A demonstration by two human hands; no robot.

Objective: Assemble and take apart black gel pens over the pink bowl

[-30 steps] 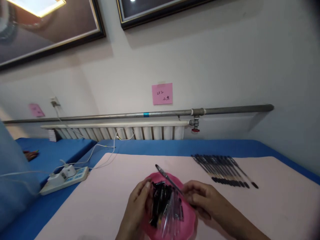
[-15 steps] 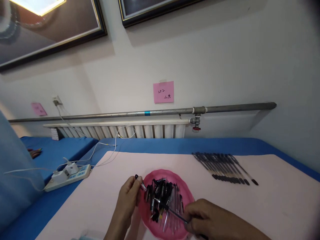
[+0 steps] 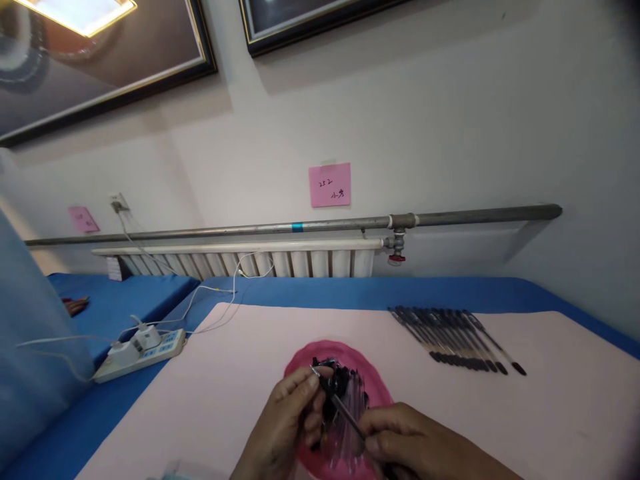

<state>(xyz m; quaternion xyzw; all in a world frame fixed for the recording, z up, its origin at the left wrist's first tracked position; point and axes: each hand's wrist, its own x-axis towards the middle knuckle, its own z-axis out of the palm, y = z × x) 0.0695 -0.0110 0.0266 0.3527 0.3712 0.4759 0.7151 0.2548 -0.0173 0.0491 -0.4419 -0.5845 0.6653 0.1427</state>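
My left hand [image 3: 293, 413] is closed, thumb and fingers pinching a pen cap that they mostly hide, over the left side of a pink bowl [image 3: 375, 373]. My right hand [image 3: 400, 433] grips a pen [image 3: 347, 417] with a black grip section, slanted so its silver point reaches the left fingertips. I cannot tell whether cap and pen touch. Beneath the hands the bowl holds black pen caps [image 3: 341, 381] and clear pen barrels [image 3: 353, 400]. Several finished-looking pens [image 3: 455, 337] lie side by side to the right, black ends toward me.
Pink paper [image 3: 200, 400] covers the blue table [image 3: 310, 291]. A white power strip [image 3: 143, 357] with plugs and cables lies at the left. A radiator [image 3: 300, 261] and a pipe run along the wall. Another person's hand [image 3: 77, 305] rests on the far-left table.
My left hand has moved right with the pen cap, from the bowl's left rim to the pen's point. My right hand has shifted slightly left, still gripping the pen.
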